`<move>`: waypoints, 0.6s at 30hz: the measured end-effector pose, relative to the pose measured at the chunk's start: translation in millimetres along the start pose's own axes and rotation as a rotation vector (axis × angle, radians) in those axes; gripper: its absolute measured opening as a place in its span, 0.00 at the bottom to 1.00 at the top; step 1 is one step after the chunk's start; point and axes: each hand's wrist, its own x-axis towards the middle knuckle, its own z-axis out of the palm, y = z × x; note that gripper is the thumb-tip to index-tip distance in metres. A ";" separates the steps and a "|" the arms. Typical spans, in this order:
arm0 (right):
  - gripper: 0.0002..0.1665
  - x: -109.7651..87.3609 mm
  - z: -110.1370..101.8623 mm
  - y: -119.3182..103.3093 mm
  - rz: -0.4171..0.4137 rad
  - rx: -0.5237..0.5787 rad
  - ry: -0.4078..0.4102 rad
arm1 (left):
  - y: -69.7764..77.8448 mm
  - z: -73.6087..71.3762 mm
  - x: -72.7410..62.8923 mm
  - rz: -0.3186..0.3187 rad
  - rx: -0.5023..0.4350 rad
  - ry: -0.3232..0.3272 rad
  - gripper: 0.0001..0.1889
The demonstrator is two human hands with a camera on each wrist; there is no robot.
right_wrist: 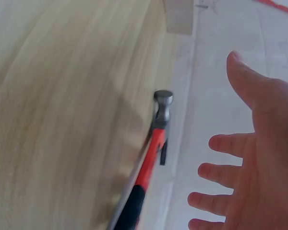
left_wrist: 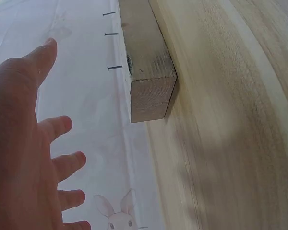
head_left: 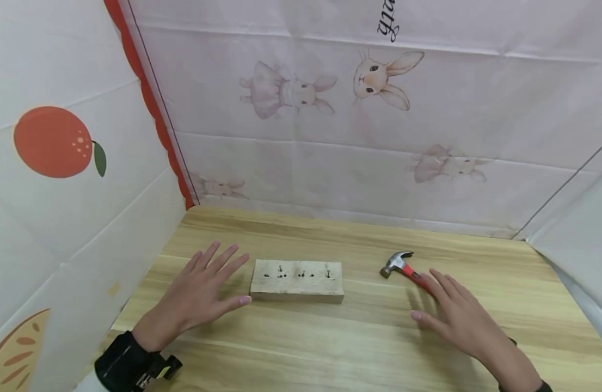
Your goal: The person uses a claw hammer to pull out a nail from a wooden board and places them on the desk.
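Note:
A pale wooden block [head_left: 297, 298] lies on the table, with nails [left_wrist: 114, 67] standing up from its top and several dark holes or nail heads beside them. My left hand [head_left: 195, 294] hovers just left of the block, fingers spread, holding nothing. To the block's right lies a claw hammer [right_wrist: 150, 155] with a metal head and a red and black handle. Above the hammer's handle is my right hand [head_left: 460, 316], fingers extended and apart from it in the right wrist view. In the head view that hand hides the handle's lower end.
The wood-grain table [head_left: 360, 348] meets a pale cloth wall [head_left: 301, 169] printed with rabbits at the back. Another cloth wall [head_left: 124, 239] with fruit prints borders the left side. White cloth [head_left: 575, 228] hangs along the right edge.

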 end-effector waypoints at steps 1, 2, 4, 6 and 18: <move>0.52 1.8 1.2 2.9 0.005 -0.003 -0.003 | 0.4 -0.6 0.0 0.000 0.002 0.000 0.45; 0.53 3.8 3.0 6.0 0.007 -0.007 -0.006 | 0.7 -1.3 0.1 0.001 0.002 -0.001 0.45; 0.54 7.2 6.2 12.3 0.019 -0.014 -0.022 | 1.3 -2.6 0.0 0.001 0.003 -0.002 0.45; 0.55 10.1 9.5 18.3 0.033 -0.019 -0.042 | 1.8 -3.9 -0.3 0.004 0.003 0.000 0.45; 0.64 16.7 17.5 35.9 0.200 -0.016 -0.213 | 5.1 -4.4 -4.7 0.020 -0.033 -0.014 0.44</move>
